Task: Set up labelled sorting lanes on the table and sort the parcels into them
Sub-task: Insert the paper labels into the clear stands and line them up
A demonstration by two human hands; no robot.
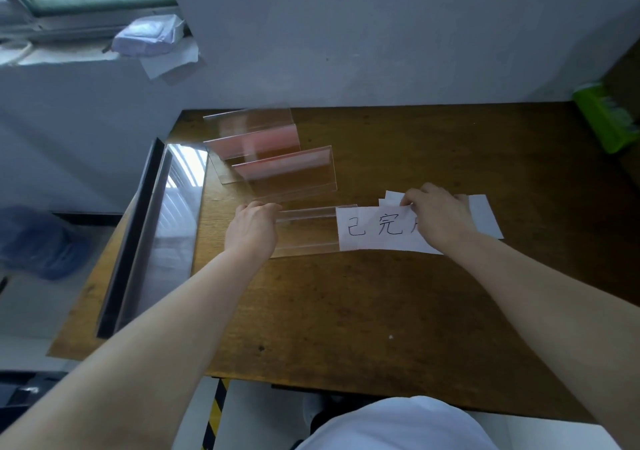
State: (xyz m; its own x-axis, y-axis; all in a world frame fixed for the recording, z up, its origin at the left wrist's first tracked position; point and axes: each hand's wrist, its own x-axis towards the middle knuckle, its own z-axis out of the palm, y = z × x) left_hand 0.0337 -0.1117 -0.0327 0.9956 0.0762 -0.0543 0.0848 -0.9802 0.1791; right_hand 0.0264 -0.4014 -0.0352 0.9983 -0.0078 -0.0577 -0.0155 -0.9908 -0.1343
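Beyond the lap [398, 425], the left hand [254, 229] is gripping the holder [308, 229] steady for the label [374, 229] the right hand [440, 215] is pinching.

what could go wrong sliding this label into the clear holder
The paper label is at the clear holder's open end; pinched at its top edge by the right hand, it could skew or crease going in.
The left hand grips only the holder's other end, so it may slide on the table.
Spare slips under the right hand could drag along.
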